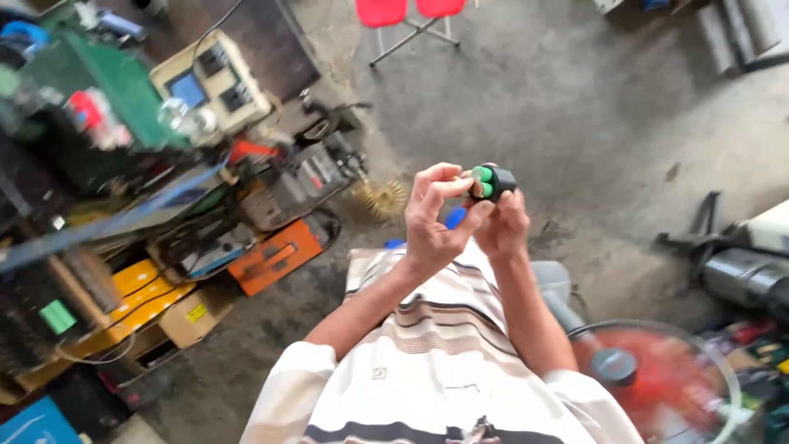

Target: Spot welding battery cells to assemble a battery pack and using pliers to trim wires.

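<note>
Both of my hands are raised in front of my striped shirt (427, 362), and together they hold a small black part with green cylinders (491, 182). My left hand (434, 220) pinches its green end with thumb and fingertips. From behind and below, my right hand (503, 224) grips the black body. Something blue (454, 217) shows between the two hands, mostly hidden.
A cluttered bench on the left carries a cream instrument box (212, 82), an orange case (275, 255), yellow boxes (144, 288) and cables. A round brass wire brush (382, 197) lies on the concrete floor. Red chairs (408, 12) stand far off. A red-bladed fan (657, 378) is at the lower right.
</note>
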